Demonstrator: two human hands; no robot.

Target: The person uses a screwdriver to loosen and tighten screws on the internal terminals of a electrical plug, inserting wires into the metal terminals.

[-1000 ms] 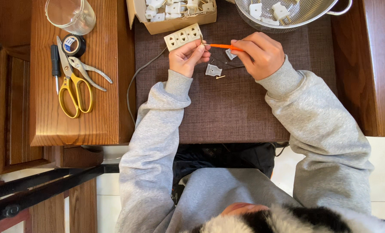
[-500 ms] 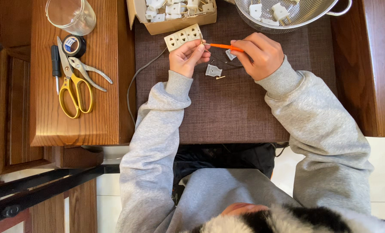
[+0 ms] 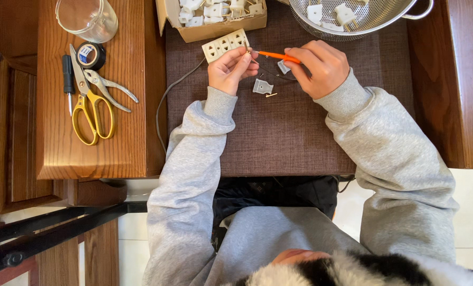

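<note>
left hand on socket strip, right hand gripping orange screwdriver

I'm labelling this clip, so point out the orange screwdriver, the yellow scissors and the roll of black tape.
orange screwdriver (image 3: 277,55), head view, on its orange handle.
yellow scissors (image 3: 90,114), head view, on a yellow handle loop.
roll of black tape (image 3: 91,54), head view, on the roll's top face.

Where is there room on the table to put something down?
Free: the brown mat between the two grey sleeves, and the wooden board below the yellow scissors. Crowded: the far edge, where the left hand, right hand, cardboard box and metal colander sit.
</note>
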